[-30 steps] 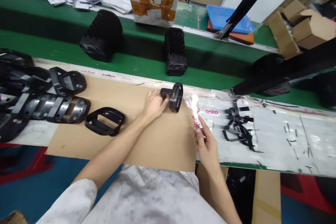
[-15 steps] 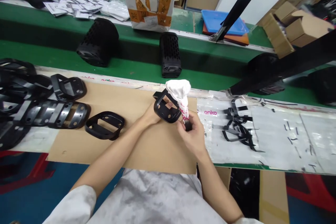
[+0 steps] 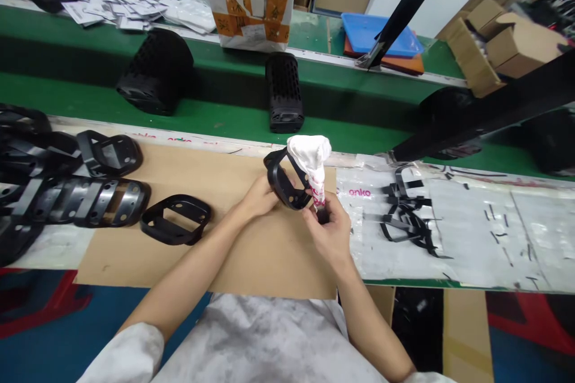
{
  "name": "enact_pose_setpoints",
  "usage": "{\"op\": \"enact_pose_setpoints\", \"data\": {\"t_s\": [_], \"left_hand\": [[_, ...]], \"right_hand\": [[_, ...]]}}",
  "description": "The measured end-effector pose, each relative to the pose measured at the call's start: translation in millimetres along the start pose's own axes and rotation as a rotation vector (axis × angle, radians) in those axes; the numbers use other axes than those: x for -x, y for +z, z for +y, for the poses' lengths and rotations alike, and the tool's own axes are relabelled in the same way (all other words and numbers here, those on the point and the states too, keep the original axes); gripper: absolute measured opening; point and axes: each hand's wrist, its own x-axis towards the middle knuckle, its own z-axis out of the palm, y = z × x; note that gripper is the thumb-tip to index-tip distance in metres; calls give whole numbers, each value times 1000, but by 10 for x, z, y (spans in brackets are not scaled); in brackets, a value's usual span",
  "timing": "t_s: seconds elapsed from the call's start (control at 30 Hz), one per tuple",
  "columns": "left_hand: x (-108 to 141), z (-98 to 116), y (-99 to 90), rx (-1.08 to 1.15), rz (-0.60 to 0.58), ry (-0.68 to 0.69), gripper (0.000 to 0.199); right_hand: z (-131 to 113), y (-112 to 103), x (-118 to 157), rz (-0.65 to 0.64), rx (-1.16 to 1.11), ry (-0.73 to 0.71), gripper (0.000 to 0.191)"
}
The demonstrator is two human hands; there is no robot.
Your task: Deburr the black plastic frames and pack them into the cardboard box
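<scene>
My left hand (image 3: 264,196) grips a black plastic frame (image 3: 294,197) with rounded ends, holding it tilted above the cardboard sheet (image 3: 251,257). The frame partly hides my left fingers. My right hand (image 3: 329,224) is closed round the lower end of a stick-like tool wrapped in white cloth (image 3: 309,152), with red marks on its narrow part. The cloth touches or sits just in front of the frame's right side; I cannot tell which. A second black frame (image 3: 176,219) lies on the cardboard left of my hands.
More black frames (image 3: 110,154) are piled at the left. Thin black strips (image 3: 408,221) lie on the white surface at right. Black perforated housings (image 3: 285,93) stand on the green conveyor belt (image 3: 224,108). A dark post (image 3: 413,6) rises behind, near a blue tray (image 3: 381,34).
The held frame has turned more upright, its face now angled more towards the cloth-wrapped tool. The tool and my right hand have hardly moved. The housings have shifted slightly left in view.
</scene>
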Motion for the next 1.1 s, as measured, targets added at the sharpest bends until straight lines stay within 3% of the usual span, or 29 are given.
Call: {"op": "enact_pose_setpoints", "data": {"t_s": [0.13, 0.23, 0.37, 0.47, 0.63, 0.87, 1.1], "left_hand": [[21, 111, -73, -86, 6, 57, 64], [26, 176, -114, -104, 61, 113, 64], [14, 214, -169, -190, 88, 95, 41], [-1, 221, -189, -258, 67, 74, 13], [-43, 205, -140, -462, 5, 135, 13], [-91, 99, -44, -803, 43, -10, 25], [-91, 54, -23, -925, 11, -4, 23]], "right_hand": [[8, -3, -44, 32, -58, 55, 30], [-1, -13, -64, 25, -224, 146, 40], [-60, -23, -84, -36, -513, 355, 48], [-88, -14, -139, -27, -614, 422, 50], [-57, 14, -281, 20, -638, 408, 51], [-30, 52, -356, 53, -535, 328, 45], [-56, 102, -447, 17, -495, 284, 42]]}}
